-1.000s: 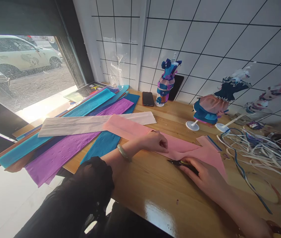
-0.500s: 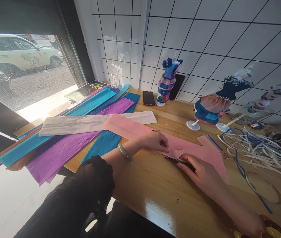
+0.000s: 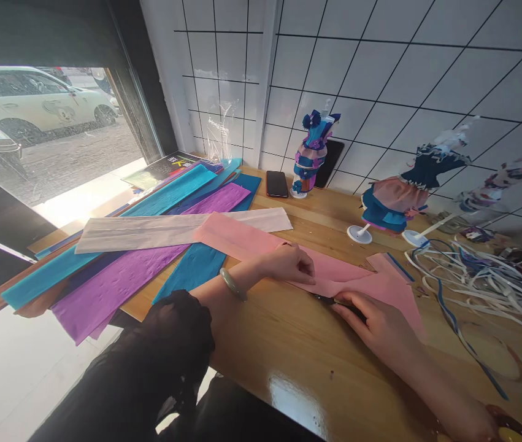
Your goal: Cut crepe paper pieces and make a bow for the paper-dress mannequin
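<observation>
A long strip of pink crepe paper lies slantwise on the wooden table, its right part folded or overlapping. My left hand rests on its middle, fingers curled and closed on the near edge. Just to the right, my right hand is closed around dark scissors, whose blades point left along the paper's near edge. My fingers cover most of the scissor handles, and I cannot make out how far the blades are apart.
On the left lie crossed strips of white, purple and blue paper. A phone and dressed miniature mannequins stand or lie along the tiled wall. Tangled thin strips spread at the right.
The scissor blades have drawn back slightly to the right. The raised fold of pink paper by my right hand now lies flatter. My left hand stays almost where it was.
</observation>
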Demonstrator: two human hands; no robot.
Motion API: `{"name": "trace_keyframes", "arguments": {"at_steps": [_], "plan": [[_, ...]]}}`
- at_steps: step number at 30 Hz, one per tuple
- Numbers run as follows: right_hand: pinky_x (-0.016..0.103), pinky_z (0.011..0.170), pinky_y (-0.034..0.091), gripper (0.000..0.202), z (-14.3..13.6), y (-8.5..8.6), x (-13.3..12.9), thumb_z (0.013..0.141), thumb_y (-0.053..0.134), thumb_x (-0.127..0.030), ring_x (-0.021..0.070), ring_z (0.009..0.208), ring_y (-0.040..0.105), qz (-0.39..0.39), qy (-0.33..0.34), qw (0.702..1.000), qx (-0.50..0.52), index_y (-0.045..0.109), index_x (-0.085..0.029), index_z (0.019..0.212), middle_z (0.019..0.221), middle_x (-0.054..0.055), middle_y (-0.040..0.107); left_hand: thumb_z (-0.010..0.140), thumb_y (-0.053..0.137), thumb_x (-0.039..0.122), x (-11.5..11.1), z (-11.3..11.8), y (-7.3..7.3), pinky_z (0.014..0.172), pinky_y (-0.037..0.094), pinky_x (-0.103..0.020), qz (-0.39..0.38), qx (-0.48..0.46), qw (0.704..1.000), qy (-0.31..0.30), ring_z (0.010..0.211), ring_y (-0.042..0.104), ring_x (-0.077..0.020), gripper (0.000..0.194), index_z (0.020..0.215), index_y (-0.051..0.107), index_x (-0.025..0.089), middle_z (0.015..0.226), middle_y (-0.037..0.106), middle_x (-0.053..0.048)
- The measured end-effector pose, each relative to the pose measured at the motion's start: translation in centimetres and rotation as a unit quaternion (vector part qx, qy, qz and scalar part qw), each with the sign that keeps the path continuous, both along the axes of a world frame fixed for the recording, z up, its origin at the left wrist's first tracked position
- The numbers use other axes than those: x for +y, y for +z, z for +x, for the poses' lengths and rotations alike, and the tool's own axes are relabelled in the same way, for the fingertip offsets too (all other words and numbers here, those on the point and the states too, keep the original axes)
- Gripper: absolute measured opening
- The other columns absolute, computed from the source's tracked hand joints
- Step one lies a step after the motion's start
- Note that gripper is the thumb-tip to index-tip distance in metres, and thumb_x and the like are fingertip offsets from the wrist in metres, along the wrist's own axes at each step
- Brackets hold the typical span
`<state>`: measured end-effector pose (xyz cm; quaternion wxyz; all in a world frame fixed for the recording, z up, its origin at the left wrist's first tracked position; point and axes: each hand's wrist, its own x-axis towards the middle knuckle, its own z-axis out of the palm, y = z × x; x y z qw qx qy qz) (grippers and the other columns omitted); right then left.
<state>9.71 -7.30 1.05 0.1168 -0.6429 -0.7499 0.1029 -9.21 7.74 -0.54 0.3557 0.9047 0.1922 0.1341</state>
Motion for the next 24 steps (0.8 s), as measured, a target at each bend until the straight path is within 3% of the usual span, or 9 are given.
{"name": "trace_keyframes", "arguments": {"at_steps": [24], "plan": [[0.034, 0.071, 0.051, 0.03, -1.2, -0.2, 1.0, 0.086, 0.041, -0.047, 0.0221, 0.088, 0.064, 0.022, 0.022, 1.0, 0.005, 0.057, -0.024, 0.097, 0.097, 0.005, 0.069, 0.072, 0.06, 0.042, -0.2, -0.1, 0.6, 0.069, 0.037, -0.023, -0.001, 0.01, 1.0, -0.001, 0.078, 0.053, -0.0134, 0.023, 0.076, 0.066, 0.019, 0.069, 0.063, 0.002]]}}
